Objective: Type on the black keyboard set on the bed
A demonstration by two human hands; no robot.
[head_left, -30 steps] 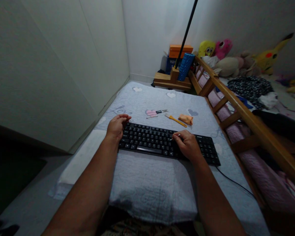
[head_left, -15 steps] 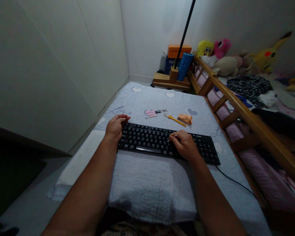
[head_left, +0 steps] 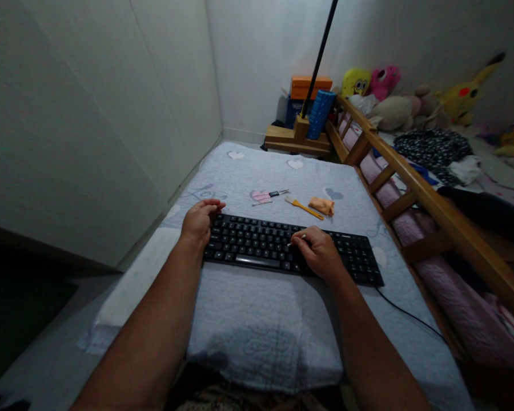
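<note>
your left hand [head_left: 199, 222] clasps the left end of the keyboard [head_left: 257, 245] on the bed [head_left: 248, 319]; your right hand [head_left: 319, 251] pinches a thin white stick [head_left: 297, 240] over the keys. brace firmly, stroke lightly.

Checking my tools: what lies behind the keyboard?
Behind the keyboard, on the quilt: dark-handled tool, yellow-handled brush, orange cloth. The right hand, holding a white stick, covers some keys.

Right hand slides left along the keyboard

The right hand [head_left: 321, 254], pinching a thin white stick [head_left: 298, 239], has crept from the keyboard's [head_left: 257, 245] right-middle keys a little toward its centre, the stick's tip leading.
</note>
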